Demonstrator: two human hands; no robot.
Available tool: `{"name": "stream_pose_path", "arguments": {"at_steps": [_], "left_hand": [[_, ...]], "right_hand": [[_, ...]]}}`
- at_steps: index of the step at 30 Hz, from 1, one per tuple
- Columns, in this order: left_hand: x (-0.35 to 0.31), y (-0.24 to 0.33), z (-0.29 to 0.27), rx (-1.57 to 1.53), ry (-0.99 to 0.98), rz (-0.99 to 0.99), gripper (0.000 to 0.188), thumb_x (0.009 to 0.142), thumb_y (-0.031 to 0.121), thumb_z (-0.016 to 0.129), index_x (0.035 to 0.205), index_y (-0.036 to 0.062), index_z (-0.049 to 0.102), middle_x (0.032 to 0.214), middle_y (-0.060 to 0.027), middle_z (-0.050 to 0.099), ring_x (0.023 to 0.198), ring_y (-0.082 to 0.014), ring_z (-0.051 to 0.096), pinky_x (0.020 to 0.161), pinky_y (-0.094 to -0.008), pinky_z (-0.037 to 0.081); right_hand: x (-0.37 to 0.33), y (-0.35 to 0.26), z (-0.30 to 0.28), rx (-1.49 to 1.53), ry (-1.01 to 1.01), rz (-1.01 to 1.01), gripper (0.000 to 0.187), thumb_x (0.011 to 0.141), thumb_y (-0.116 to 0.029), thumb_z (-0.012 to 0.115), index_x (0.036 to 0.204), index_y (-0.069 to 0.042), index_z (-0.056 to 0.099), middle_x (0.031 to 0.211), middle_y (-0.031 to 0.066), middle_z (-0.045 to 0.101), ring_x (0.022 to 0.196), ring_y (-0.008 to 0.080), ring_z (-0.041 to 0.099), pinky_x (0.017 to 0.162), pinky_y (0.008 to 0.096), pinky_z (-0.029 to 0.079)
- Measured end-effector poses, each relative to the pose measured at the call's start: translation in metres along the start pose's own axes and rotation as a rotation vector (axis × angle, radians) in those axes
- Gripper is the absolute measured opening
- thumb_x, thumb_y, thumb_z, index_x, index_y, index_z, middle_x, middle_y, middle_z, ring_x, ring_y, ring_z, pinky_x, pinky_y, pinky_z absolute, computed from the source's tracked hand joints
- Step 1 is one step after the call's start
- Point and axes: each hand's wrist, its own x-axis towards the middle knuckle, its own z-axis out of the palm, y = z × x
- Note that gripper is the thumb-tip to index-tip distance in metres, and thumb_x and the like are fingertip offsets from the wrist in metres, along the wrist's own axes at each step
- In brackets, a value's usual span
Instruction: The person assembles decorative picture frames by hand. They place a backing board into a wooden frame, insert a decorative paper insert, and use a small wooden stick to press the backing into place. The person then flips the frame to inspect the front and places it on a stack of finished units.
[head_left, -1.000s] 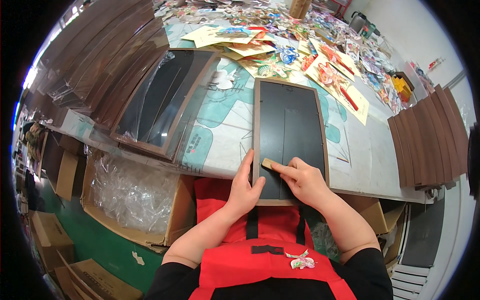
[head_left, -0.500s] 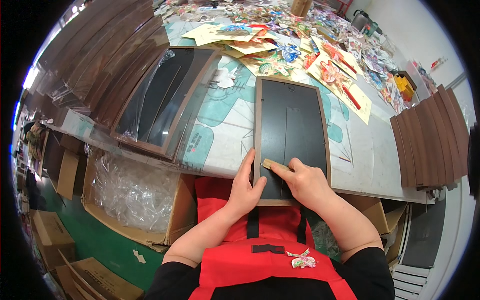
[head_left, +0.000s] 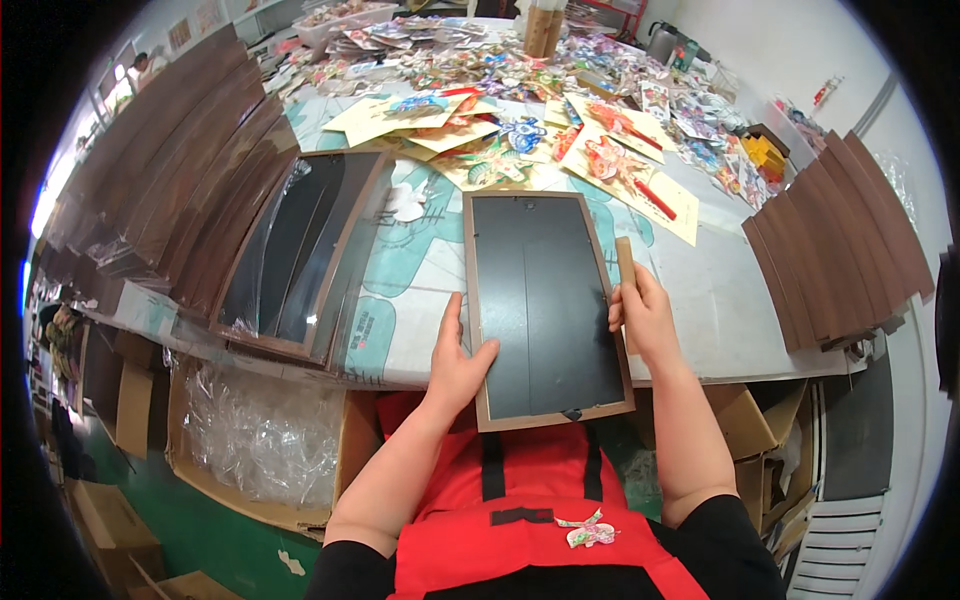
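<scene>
A picture frame [head_left: 548, 300] lies face down at the table's front edge, its black backing board up inside a brown rim. Its near end juts over the edge, toward my red apron. Flat against the left side of the rim is my left hand [head_left: 462, 365], fingers stretched out and the thumb touching the rim. My right hand [head_left: 645, 312] is closed around a flat tan wooden stick [head_left: 626, 262], upright just off the frame's right side. A small black piece [head_left: 571, 413] sits at the near rim.
A plastic-wrapped frame [head_left: 300, 250] and a tall stack of brown frames [head_left: 170, 170] stand at left. More brown frames [head_left: 830, 240] are stacked right. Beyond lie cream cards [head_left: 490, 150] with colourful cutouts. A carton [head_left: 265, 430] of clear plastic wrap sits below the table.
My right hand has lifted off the lower left of the backing board and moved right, past the frame's edge, with the stick now upright. My left hand stays at the left rim.
</scene>
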Motion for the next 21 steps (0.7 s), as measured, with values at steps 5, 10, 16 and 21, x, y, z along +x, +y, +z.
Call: {"name": "stream_pose_path", "arguments": {"at_steps": [5,10,16,21], "left_hand": [[0.011,-0.002,0.013,0.018,-0.022,-0.005,0.081,0.078,0.008,0.062,0.144,-0.0046,0.016,0.147,-0.0228,0.024,0.137,-0.0308,0.025,0.111,-0.0350,0.022],[0.008,0.002,0.010,-0.015,-0.035,-0.008,0.082,0.078,0.008,0.063,0.144,-0.0048,0.016,0.148,-0.0225,0.024,0.138,-0.0306,0.023,0.112,-0.0349,0.021],[0.007,0.001,0.010,0.034,-0.041,-0.006,0.084,0.076,0.006,0.064,0.144,-0.0049,0.016,0.148,-0.0226,0.023,0.139,-0.0309,0.022,0.112,-0.0357,0.019],[0.009,-0.001,0.005,0.012,-0.049,-0.008,0.084,0.076,0.006,0.064,0.143,-0.0055,0.016,0.148,-0.0230,0.021,0.139,-0.0315,0.021,0.112,-0.0362,0.020]], "right_hand": [[0.051,0.004,-0.014,-0.668,0.016,-0.063,0.034,0.089,-0.011,0.043,0.120,-0.001,0.052,0.079,0.0191,0.063,0.069,0.0288,0.061,0.065,0.0390,0.049],[0.058,-0.004,-0.004,-0.920,-0.009,-0.101,0.030,0.085,-0.014,0.046,0.109,-0.001,0.057,0.091,0.0254,0.063,0.086,0.0428,0.059,0.078,0.0487,0.047],[0.049,-0.012,0.015,-1.165,-0.012,-0.124,0.028,0.081,-0.010,0.048,0.106,-0.001,0.058,0.082,0.0212,0.066,0.078,0.0382,0.064,0.070,0.0470,0.050],[0.054,-0.008,0.063,-1.491,-0.115,-0.186,0.040,0.076,-0.005,0.054,0.116,-0.003,0.051,0.076,0.0144,0.068,0.069,0.0313,0.066,0.060,0.0427,0.050]]}}
